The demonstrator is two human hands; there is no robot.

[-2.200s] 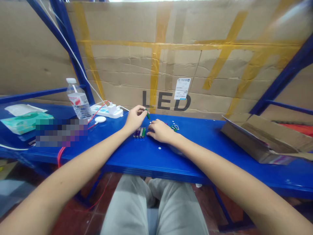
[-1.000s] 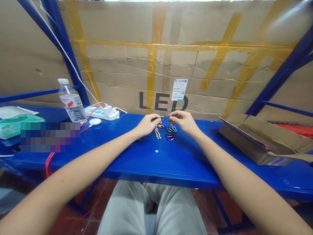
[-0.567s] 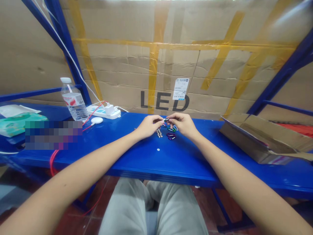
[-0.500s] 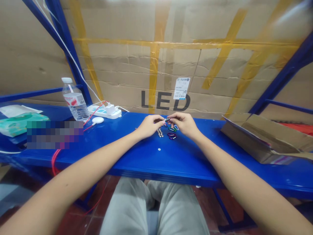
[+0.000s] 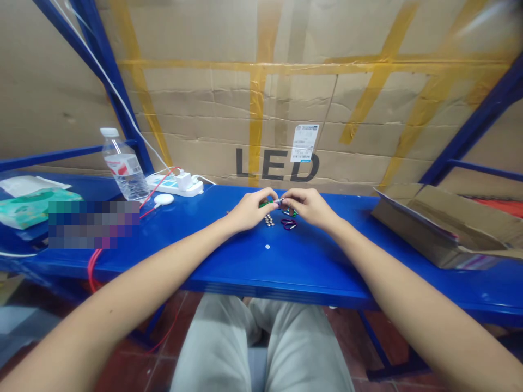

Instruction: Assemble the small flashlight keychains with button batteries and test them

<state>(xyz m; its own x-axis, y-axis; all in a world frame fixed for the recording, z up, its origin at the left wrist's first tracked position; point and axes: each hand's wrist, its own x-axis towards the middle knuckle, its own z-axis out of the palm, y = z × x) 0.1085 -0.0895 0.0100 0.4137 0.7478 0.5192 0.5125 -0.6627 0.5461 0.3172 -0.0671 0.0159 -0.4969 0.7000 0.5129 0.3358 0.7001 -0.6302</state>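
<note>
Both hands meet over the middle of the blue table (image 5: pixel 229 261): the left hand (image 5: pixel 250 209) has its fingers curled and pinched around a small green cylinder (image 5: pixel 265 203), of which only a bit shows at the fingertips, while the right hand (image 5: pixel 308 207) pinches a tiny silvery part (image 5: pixel 279 201) against that cylinder's end, the two sets of fingertips touching. Just below the hands, a cluster of small silver beads (image 5: pixel 268 220) lies on the table, and just beside it, under the right hand, lie coloured clips (image 5: pixel 289 224), purple and green. A single small white dot (image 5: pixel 267 246) sits alone nearer the table's edge. Well apart to the left stand a water bottle (image 5: pixel 125 171) and a white power strip (image 5: pixel 176 185); an open cardboard box (image 5: pixel 441 231) rests at the right.
</note>
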